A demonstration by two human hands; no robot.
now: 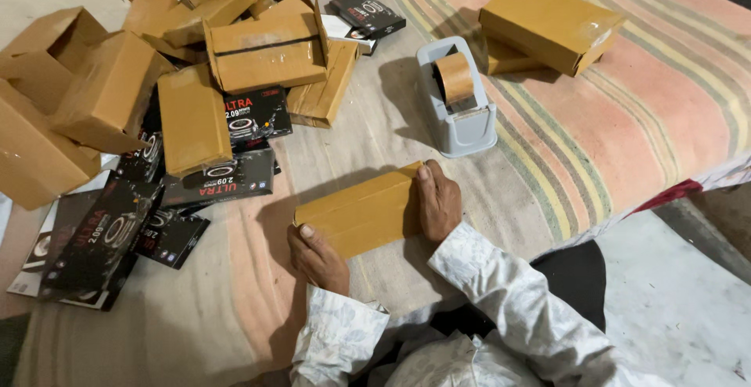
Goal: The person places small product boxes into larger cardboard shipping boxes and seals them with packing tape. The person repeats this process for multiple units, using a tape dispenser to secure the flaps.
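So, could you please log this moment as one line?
left hand: holds box near end | right hand: presses far end | box: on mat | tape dispenser: beyond, untouched

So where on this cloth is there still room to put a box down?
Bare cloth lies between the tape dispenser and the held box, and left of the left hand. The pile of brown boxes and black cartons crowds the left.
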